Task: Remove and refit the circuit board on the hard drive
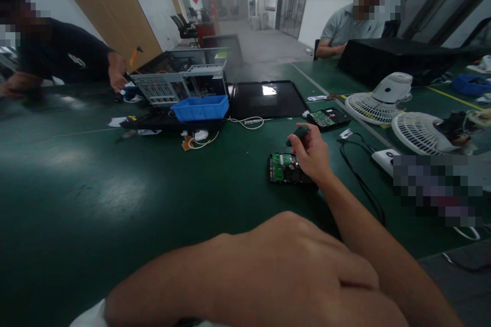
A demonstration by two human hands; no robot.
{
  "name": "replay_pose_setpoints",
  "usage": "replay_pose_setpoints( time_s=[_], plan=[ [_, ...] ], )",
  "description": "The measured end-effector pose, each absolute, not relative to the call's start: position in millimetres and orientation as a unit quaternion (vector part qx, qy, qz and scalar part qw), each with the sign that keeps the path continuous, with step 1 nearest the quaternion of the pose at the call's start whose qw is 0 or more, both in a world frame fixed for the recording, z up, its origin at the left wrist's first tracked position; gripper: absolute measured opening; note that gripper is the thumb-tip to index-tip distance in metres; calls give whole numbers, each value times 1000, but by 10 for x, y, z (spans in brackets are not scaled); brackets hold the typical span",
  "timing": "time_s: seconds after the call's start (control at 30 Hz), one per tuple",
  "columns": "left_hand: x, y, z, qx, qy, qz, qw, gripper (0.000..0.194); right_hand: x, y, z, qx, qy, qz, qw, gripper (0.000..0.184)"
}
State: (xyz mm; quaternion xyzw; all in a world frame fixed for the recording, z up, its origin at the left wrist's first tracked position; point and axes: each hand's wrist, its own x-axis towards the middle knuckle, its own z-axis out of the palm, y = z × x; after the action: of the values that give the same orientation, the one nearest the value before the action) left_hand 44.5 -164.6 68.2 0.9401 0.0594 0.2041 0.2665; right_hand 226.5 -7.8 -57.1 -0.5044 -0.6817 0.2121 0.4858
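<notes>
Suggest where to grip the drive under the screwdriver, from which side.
Probably grip the drive by its long edges near the left end, coming from the left: it lies flat, that end is exposed, and the right hand, holding the screwdriver, partly hides the other.

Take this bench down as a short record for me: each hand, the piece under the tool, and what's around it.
Right hand: holds a green-handled screwdriver; tip contact unclear
Piece: hard drive, circuit board up, partly covered by the right hand
Surface: green table
Left hand: near the camera, back showing; grip hidden
Second drive: beyond the right hand
Far side: blue tray, metal computer case, black panel
Co-workers: one at left, one at right
</notes>
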Motion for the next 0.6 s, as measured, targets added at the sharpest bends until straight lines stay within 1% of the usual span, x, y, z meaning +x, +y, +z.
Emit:
replay_pose_setpoints(
  time_s=[0.03, 0.1, 0.17, 0.27, 0.37, 0.5, 0.53, 0.6],
  plan=[
    [494, -1601, 639, 950, 90, 206, 216, 22, 2265, -78, -571, -509, -683, 203, 483, 57],
    [545, -1489, 554, 967, 146, 164, 132, 13, 2267, -80, -566, -521, -686, 184, 474, 64],
    [545, -1362, 466, 974, 176, 110, 89, 14, 2273, -84, -556, -534, -688, 167, 463, 68],
    [514, -1182, 333, 971, 217, 64, 74, 17, 2282, -92, -541, -534, -696, 141, 458, 66],
    [500, -1058, 215, 956, 279, 53, 71, 18, 2280, -97, -535, -509, -711, 123, 469, 64],
    [514, -983, 99, 936, 344, 57, 52, 16, 2256, -76, -570, -466, -730, 116, 487, 73],
    [523, -972, 73, 931, 358, 60, 45, 19, 2248, -64, -589, -457, -731, 110, 496, 74],
    [550, -948, 12, 923, 377, 72, 25, 33, 2236, -36, -633, -440, -728, 96, 516, 75]
  ],
)
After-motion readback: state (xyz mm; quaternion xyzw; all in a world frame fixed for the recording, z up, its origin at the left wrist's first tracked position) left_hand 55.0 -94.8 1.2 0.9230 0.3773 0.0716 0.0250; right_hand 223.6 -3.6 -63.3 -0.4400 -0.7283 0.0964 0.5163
